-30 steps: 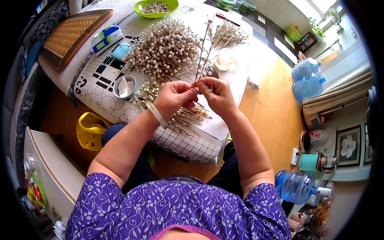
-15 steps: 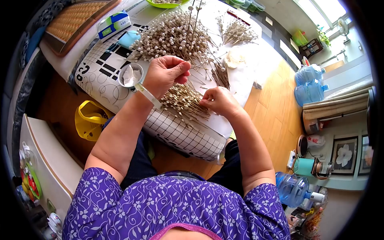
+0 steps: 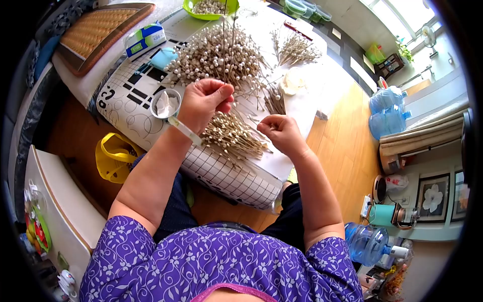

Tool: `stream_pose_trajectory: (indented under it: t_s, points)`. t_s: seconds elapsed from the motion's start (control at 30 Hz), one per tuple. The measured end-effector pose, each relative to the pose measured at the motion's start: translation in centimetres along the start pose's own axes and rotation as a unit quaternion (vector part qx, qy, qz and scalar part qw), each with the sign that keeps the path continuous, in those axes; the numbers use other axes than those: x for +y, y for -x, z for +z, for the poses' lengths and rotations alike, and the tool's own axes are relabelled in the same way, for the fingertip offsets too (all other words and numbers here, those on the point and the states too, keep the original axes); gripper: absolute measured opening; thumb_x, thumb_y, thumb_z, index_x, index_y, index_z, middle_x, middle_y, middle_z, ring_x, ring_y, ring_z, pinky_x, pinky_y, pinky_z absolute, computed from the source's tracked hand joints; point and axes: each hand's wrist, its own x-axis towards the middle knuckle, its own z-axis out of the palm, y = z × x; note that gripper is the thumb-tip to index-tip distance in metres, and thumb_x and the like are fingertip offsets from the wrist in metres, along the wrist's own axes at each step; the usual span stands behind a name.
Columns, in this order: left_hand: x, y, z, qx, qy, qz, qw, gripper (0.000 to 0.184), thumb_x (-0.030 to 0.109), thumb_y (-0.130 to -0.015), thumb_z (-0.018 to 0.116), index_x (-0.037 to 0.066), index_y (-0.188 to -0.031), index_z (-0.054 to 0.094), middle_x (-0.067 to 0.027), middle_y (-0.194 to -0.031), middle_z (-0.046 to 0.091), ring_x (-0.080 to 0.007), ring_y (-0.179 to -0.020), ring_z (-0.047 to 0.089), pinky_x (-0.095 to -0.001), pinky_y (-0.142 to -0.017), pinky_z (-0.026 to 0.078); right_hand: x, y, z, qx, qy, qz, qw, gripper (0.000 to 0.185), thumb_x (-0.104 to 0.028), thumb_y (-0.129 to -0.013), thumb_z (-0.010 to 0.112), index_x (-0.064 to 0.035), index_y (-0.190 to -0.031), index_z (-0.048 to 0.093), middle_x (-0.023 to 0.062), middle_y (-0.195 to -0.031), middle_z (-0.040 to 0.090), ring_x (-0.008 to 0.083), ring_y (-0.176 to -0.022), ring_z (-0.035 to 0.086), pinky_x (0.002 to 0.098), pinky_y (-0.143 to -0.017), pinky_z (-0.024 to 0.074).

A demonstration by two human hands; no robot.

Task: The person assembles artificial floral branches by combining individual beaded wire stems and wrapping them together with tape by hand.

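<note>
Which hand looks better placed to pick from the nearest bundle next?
Probably the right hand: it's beside that bundle, though whether it holds anything is unclear. The left hand grips tall dark stems.

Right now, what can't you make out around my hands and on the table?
All in the head view:
Lower ends of the dark stems: hidden by the left hand.
Whether the right hand pinches anything: its curled fingers hide it.
Far rim of the green bowl: cut off by the top edge.
Lettering on the packet: too small and blurred.
</note>
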Motion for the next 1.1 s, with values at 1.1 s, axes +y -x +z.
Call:
stream_pose_trajectory:
  t_s: [1.1]
  points:
    - [-3.4,2.0,4.2,-0.103,0.061,-0.106,0.987,0.012,0.013,-0.082,0.06,0.001,-0.081,0.057,-0.0061,-0.071,0.061,-0.0113,-0.059,0.059,-0.0224,-0.055,0.051,-1.8,-0.5,-0.1,0.09,-0.42,-0.077,0.9,0.012,-0.009,-0.08,0.061,0.0025,-0.083,0.06,0.0018,-0.075,0.06,0.0054,-0.067,0.053,0.0181,-0.061,0.0436]
